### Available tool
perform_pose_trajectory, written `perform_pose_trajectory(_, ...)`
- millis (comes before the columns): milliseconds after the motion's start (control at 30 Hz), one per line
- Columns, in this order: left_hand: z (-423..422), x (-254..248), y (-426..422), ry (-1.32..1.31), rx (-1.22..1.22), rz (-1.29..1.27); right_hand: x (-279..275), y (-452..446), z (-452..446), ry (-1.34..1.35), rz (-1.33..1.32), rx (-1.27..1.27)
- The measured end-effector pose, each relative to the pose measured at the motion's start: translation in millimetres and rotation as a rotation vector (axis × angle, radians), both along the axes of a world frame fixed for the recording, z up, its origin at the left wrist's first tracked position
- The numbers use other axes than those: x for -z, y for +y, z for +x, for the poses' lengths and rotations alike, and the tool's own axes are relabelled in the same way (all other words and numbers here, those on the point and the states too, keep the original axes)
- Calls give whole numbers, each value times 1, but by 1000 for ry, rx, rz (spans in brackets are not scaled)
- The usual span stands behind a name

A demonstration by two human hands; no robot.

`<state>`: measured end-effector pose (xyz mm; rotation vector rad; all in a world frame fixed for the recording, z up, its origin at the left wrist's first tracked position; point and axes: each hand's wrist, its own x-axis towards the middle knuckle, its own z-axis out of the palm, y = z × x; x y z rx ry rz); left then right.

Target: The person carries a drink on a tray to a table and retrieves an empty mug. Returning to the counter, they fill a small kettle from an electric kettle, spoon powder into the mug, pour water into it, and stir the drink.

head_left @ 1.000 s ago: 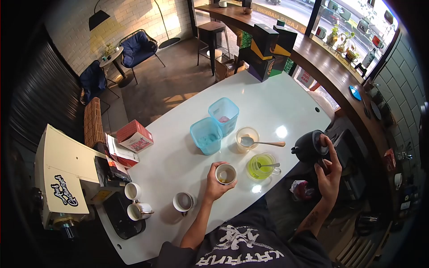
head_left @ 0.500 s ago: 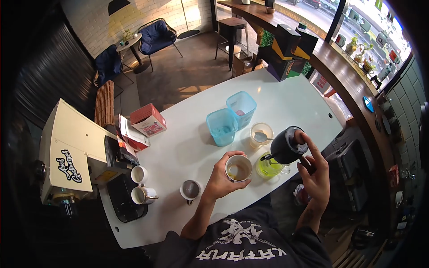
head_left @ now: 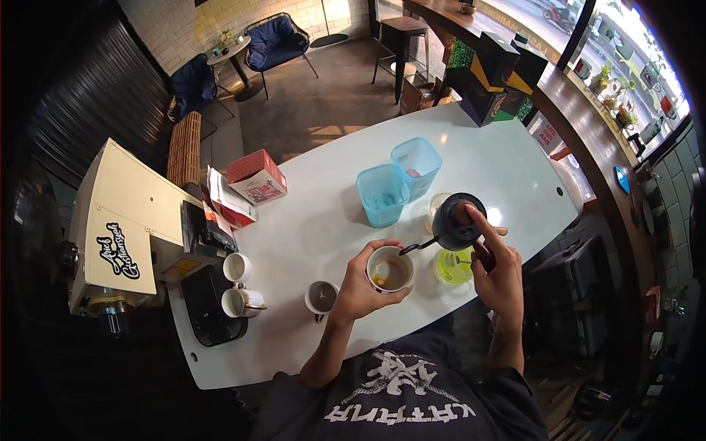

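Note:
A small white cup (head_left: pixel 392 269) with a little liquid in the bottom is held in my left hand (head_left: pixel 358 285), fingers wrapped round its side. My right hand (head_left: pixel 498 278) grips a dark kettle (head_left: pixel 457 223), one finger on its top. The kettle is tilted, and its thin spout reaches the cup's rim. Whether liquid is flowing is too small to tell. Below the kettle stands a glass cup of yellow-green liquid (head_left: pixel 451 267), partly covered. Behind the kettle, a clear container (head_left: pixel 434 209) is mostly hidden. Another cup (head_left: pixel 322 296) stands left of my left hand.
Two blue containers (head_left: pixel 383 197) stand mid-table (head_left: pixel 323 184). At the left are a red box (head_left: pixel 257 178), packets, two white cups (head_left: pixel 241 302) on a black tray (head_left: pixel 206 327) and a cream machine (head_left: pixel 125 228). Dark boxes (head_left: pixel 491 77) stand at the far edge.
My right hand has brought the kettle left, over the glass cup, and tilted it with the spout at the held cup. My left hand has raised its cup slightly. The camera view has shifted.

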<state>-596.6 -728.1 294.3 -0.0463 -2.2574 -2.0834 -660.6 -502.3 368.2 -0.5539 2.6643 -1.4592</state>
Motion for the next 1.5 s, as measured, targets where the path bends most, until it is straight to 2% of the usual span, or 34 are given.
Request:
perform_pose_trajectory(67, 1, 4, -2, -22, -5, 32, 9, -1, -2, 143, -7, -15)
perform_pose_trajectory(567, -1, 16, 0, 96, -59, -1, 15, -4, 0, 217, -4, -10)
perform_pose_trajectory(1500, -7, 33, 1, 87, -87, -18, 16, -1, -1, 164, 46, -3)
